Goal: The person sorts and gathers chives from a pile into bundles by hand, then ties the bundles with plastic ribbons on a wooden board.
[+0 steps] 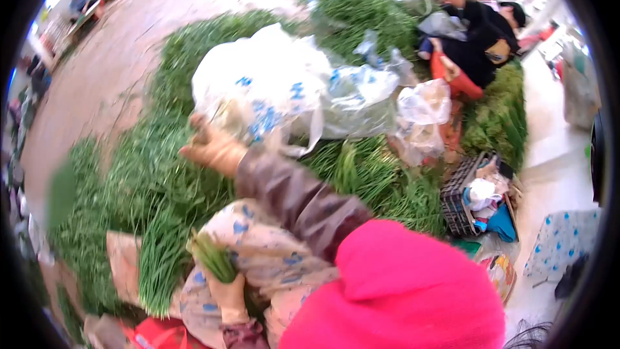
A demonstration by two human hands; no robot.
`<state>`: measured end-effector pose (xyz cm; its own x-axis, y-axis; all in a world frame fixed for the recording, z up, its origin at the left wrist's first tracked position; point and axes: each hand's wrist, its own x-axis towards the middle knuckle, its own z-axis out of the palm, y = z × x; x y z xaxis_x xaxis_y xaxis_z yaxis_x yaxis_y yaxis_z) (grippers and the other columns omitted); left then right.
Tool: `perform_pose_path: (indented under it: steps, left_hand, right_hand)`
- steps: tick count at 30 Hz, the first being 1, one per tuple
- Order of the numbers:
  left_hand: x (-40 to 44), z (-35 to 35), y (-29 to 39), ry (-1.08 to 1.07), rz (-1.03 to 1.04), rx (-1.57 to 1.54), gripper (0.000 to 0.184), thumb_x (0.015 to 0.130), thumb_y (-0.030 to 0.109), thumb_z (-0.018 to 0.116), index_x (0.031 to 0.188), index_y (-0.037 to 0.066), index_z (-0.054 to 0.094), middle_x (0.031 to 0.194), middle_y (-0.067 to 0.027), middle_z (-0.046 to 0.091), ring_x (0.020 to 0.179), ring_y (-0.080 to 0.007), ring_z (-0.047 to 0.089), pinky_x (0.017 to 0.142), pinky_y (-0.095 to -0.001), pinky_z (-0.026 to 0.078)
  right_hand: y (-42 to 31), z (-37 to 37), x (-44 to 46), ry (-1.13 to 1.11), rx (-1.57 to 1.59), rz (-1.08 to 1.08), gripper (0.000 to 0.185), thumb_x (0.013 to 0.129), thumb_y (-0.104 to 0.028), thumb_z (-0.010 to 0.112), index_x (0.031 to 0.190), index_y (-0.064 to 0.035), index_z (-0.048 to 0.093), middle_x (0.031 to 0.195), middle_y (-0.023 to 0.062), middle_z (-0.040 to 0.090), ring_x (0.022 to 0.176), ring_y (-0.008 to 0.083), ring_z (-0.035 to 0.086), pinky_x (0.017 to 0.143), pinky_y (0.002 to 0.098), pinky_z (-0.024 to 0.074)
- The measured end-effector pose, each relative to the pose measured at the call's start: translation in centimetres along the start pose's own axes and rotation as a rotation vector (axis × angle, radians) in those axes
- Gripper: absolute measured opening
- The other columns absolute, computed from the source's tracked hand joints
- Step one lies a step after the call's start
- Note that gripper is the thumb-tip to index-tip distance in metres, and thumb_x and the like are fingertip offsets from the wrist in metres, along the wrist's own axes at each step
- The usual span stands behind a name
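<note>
My left hand (227, 294), low in the view, is closed around a small bunch of green stalks (214, 257) above my lap. The lap is covered by a pale cloth with a blue pattern (242, 226). My right hand (216, 150) reaches out over the heaped greens, fingers spread, with nothing seen in it. It is beside a large white plastic bag with blue print (261, 68); whether it touches the bag I cannot tell. Close to my left hand, a bundle of long thin green leaves (161, 262) lies over a tan board (123, 262).
Grass-like greens (129, 174) spread widely around me. A black crate (455, 194) of mixed items stands at right. Clear plastic bags (423, 103) lie farther up. A person in black (487, 35) sits at upper right. Bright pink fabric (400, 284) covers the lower right.
</note>
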<state>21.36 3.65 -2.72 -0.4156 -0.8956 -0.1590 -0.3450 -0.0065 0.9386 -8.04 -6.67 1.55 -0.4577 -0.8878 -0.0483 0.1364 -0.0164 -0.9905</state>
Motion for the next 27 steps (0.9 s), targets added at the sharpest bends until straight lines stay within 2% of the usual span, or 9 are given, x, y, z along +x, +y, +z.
perform_pose_path:
  steps: [2, 6, 8, 13, 15, 18, 22, 24, 27]
  left_hand:
    - [0.4, -0.8, -0.9, 0.013, -0.015, 0.188, 0.09, 0.06, 0.016, 0.08, 0.138, 0.002, 0.037, 0.117, -0.0132, 0.059, 0.104, -0.0244, 0.059, 0.09, -0.0353, 0.047]
    - [0.0, -0.1, 0.3, 0.058, 0.084, 0.212, 0.093, 0.061, 0.016, 0.079, 0.141, 0.004, 0.033, 0.116, -0.0166, 0.06, 0.1, -0.0259, 0.063, 0.086, -0.0359, 0.05]
    - [-0.7, 0.8, 3.7, 0.096, -0.053, 0.312, 0.102, 0.063, 0.014, 0.078, 0.148, 0.008, 0.021, 0.123, -0.0185, 0.057, 0.103, -0.029, 0.062, 0.089, -0.0356, 0.048]
    - [-1.2, 1.6, 5.3, 0.139, -0.06, 0.498, 0.11, 0.069, 0.02, 0.076, 0.15, 0.008, 0.002, 0.122, -0.022, 0.056, 0.101, -0.0383, 0.061, 0.084, -0.0379, 0.05]
    - [-1.5, 1.3, 6.0, 0.12, -0.148, 0.515, 0.114, 0.069, 0.02, 0.077, 0.15, 0.007, -0.002, 0.118, -0.0235, 0.057, 0.096, -0.0399, 0.062, 0.084, -0.0386, 0.05]
    - [-1.8, 0.2, 5.6, 0.174, 0.118, 0.423, 0.118, 0.068, 0.015, 0.077, 0.15, 0.01, -0.007, 0.11, -0.0254, 0.06, 0.092, -0.0415, 0.062, 0.08, -0.0419, 0.05]
    - [-2.6, -3.0, 3.1, 0.002, -0.149, 0.454, 0.115, 0.068, 0.013, 0.078, 0.151, 0.014, -0.002, 0.132, -0.0266, 0.047, 0.117, -0.037, 0.053, 0.091, -0.038, 0.047]
    - [-3.0, -4.8, 2.4, -0.008, -0.18, 0.508, 0.113, 0.068, 0.01, 0.078, 0.151, 0.014, 0.002, 0.137, -0.0246, 0.043, 0.122, -0.0348, 0.049, 0.095, -0.0374, 0.044]
    - [-2.7, -8.1, 3.4, 0.043, -0.126, 0.325, 0.113, 0.067, 0.014, 0.081, 0.151, 0.012, 0.006, 0.142, -0.0214, 0.039, 0.131, -0.0313, 0.041, 0.103, -0.0362, 0.038]
  right_hand:
    - [-1.7, -2.0, -1.6, -0.249, -0.541, 0.156, 0.095, 0.081, -0.024, 0.074, 0.15, -0.009, 0.011, 0.137, 0.0241, 0.046, 0.12, 0.0317, 0.051, 0.099, 0.036, 0.0426]
    - [4.1, -0.5, -8.7, -0.798, -0.087, 0.401, 0.11, 0.072, -0.023, 0.083, 0.151, -0.0106, 0.007, 0.145, 0.0197, 0.038, 0.13, 0.024, 0.042, 0.103, 0.037, 0.0393]
    - [4.9, 2.3, -12.0, -0.786, 0.302, 0.23, 0.119, 0.064, -0.025, 0.089, 0.151, -0.011, 0.009, 0.141, 0.0124, 0.042, 0.126, 0.0242, 0.044, 0.105, 0.0368, 0.0369]
    - [0.8, 7.4, -13.9, -0.498, 0.51, 0.311, 0.085, 0.066, -0.012, 0.087, 0.137, -0.0058, 0.04, 0.111, 0.0048, 0.061, 0.103, 0.0133, 0.058, 0.092, 0.03, 0.0472]
    - [0.1, 8.8, -13.4, -0.35, 0.315, 0.32, 0.048, 0.069, -0.005, 0.081, 0.112, -0.0067, 0.059, 0.099, 0.0008, 0.064, 0.087, 0.0093, 0.059, 0.08, 0.027, 0.0504]
    - [-2.8, 8.0, -8.8, -0.296, 0.235, -0.045, 0.035, 0.071, -0.007, 0.079, 0.103, -0.0078, 0.063, 0.098, 0.0025, 0.066, 0.085, 0.0122, 0.062, 0.075, 0.0273, 0.0523]
    - [-13.7, 6.2, -2.4, 0.078, 0.221, -0.525, 0.038, 0.073, -0.013, 0.08, 0.105, -0.0035, 0.062, 0.096, 0.0058, 0.067, 0.083, 0.016, 0.066, 0.072, 0.0302, 0.0554]
    - [-19.3, 6.9, -2.0, -0.093, 0.132, -0.836, 0.039, 0.082, -0.008, 0.071, 0.118, -0.0012, 0.056, 0.095, 0.01, 0.067, 0.08, 0.02, 0.067, 0.072, 0.0298, 0.0579]
    - [-21.3, 10.4, -2.4, -0.349, -0.296, -0.725, 0.039, 0.081, -0.01, 0.07, 0.117, -0.002, 0.056, 0.099, 0.0101, 0.066, 0.083, 0.0209, 0.065, 0.076, 0.0299, 0.0547]
